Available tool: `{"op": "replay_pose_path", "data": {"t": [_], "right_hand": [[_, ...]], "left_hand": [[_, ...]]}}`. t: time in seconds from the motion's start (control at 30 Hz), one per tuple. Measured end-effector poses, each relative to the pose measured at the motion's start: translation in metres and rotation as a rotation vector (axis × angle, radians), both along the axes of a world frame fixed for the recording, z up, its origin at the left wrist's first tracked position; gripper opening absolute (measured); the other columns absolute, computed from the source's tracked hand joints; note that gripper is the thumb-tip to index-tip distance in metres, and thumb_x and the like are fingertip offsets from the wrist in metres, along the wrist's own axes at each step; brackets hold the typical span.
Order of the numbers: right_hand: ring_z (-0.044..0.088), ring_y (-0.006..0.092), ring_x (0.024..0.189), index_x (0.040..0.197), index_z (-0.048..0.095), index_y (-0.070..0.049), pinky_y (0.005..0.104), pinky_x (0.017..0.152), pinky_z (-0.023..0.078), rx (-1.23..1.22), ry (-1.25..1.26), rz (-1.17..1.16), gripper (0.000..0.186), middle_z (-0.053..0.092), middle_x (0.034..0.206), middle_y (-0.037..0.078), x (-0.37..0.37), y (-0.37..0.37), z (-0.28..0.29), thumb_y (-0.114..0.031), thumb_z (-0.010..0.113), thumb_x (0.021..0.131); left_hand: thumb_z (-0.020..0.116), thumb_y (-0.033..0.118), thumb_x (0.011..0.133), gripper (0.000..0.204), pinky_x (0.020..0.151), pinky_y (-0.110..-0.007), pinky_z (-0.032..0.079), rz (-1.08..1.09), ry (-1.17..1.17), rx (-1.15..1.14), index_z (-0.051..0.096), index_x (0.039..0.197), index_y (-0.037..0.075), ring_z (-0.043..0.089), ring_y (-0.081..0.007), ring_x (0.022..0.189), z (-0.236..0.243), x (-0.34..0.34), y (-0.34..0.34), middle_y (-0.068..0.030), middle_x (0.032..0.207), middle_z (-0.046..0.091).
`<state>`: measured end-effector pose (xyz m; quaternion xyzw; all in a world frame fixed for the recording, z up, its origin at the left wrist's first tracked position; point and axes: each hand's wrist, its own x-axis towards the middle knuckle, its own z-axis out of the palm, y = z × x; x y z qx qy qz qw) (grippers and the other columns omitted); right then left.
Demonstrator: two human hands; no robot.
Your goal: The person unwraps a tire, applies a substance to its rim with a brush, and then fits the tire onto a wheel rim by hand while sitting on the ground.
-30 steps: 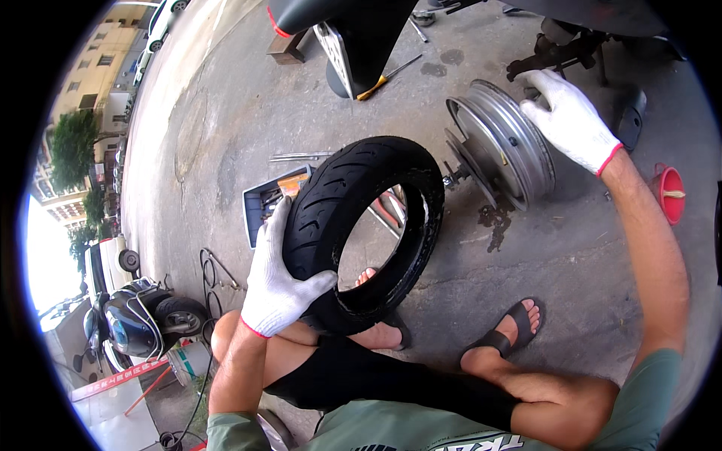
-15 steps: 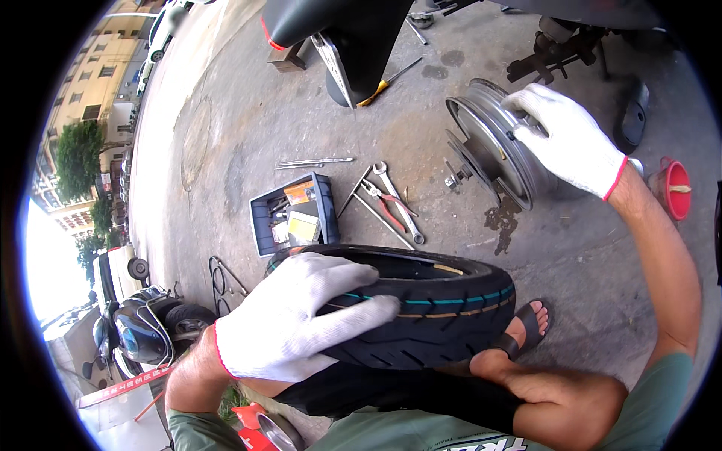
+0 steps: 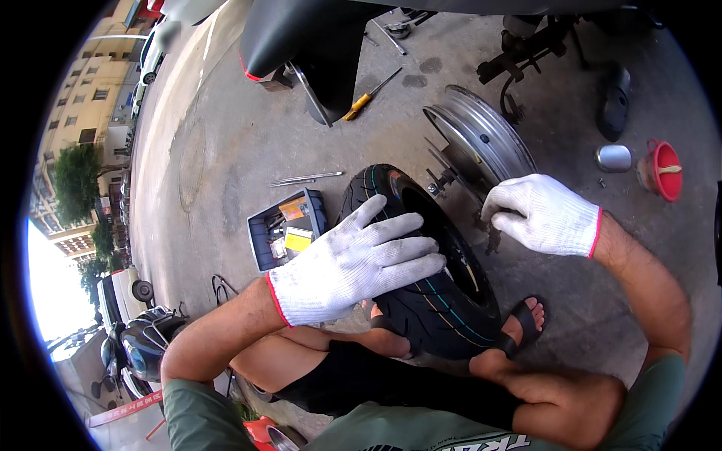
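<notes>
A black scooter tyre (image 3: 440,301) stands upright on the concrete between my sandalled feet. My left hand (image 3: 353,263), in a white work glove, lies flat with fingers spread on the tyre's top and side. My right hand (image 3: 541,214), also gloved, rests at the lower edge of a grey metal wheel rim (image 3: 489,135) that stands just behind the tyre, fingers curled at the rim's hub. The tyre's tread leans close to the rim.
A black tray of small tools (image 3: 286,229) lies left of the tyre, with metal levers (image 3: 304,179) behind it. A yellow-handled screwdriver (image 3: 368,94) lies under the scooter body (image 3: 316,45). A red cup (image 3: 662,169) and a chrome cap (image 3: 614,158) sit right.
The tyre has turned from lying flat to standing upright next to the rim. My right hand slid down from the rim's top to its lower edge. My left hand stayed on the tyre.
</notes>
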<state>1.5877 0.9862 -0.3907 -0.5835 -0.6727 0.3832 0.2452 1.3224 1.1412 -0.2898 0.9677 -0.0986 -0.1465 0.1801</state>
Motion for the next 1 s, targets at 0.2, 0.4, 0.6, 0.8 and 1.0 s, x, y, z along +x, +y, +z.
{"op": "replay_pose_path", "data": {"t": [0.2,0.4,0.6,0.8,1.0], "right_hand": [[0.069,0.0447,0.090,0.101,0.070,0.000,0.0508,0.081,0.055,-0.152,0.102,0.229,0.024,0.071,0.094,0.026,-0.025,-0.003,-0.012,-0.020,0.061,0.092],[0.072,0.0405,0.101,0.125,0.066,0.002,0.0470,0.093,0.056,-0.239,0.166,0.211,0.038,0.073,0.110,0.026,-0.029,-0.002,-0.026,-0.019,0.057,0.095],[0.071,0.0414,0.101,0.132,0.063,0.001,0.0480,0.092,0.055,-0.232,0.356,0.274,0.042,0.072,0.109,0.027,-0.055,-0.002,-0.034,-0.021,0.059,0.095],[0.072,0.0359,0.095,0.129,0.066,0.000,0.0447,0.087,0.055,-0.271,0.406,0.026,0.041,0.073,0.104,0.023,-0.064,0.010,-0.042,-0.028,0.055,0.101],[0.071,0.0250,0.103,0.132,0.061,0.008,0.0359,0.091,0.054,-0.302,0.782,-0.300,0.043,0.072,0.112,0.022,-0.076,0.017,-0.042,-0.021,0.057,0.100]], "left_hand": [[0.066,-0.008,0.073,0.077,0.118,-0.056,0.038,0.315,-0.043,0.206,0.053,0.148,0.008,0.043,-0.0454,0.145,-0.004,-0.027,0.012,-0.0217,0.153,0.047],[0.063,-0.001,0.091,0.088,0.125,-0.047,0.029,1.165,0.040,-0.501,0.017,0.166,0.003,0.028,-0.0307,0.156,-0.025,-0.091,-0.007,-0.0173,0.171,0.020],[0.057,-0.001,0.091,0.084,0.122,-0.047,0.034,1.390,-0.118,-0.841,0.018,0.164,0.003,0.035,-0.0316,0.151,-0.029,-0.085,-0.027,-0.0174,0.168,0.023],[0.055,0.008,0.099,0.045,0.105,-0.037,0.049,1.430,-0.089,-0.848,0.049,0.142,-0.004,0.062,-0.0207,0.113,-0.028,-0.111,-0.029,-0.0118,0.121,0.063],[0.052,0.031,0.108,0.058,0.100,-0.043,0.053,1.738,-0.050,-1.380,0.039,0.153,-0.002,0.062,-0.0262,0.115,-0.068,-0.088,-0.029,-0.0149,0.138,0.056]]}}
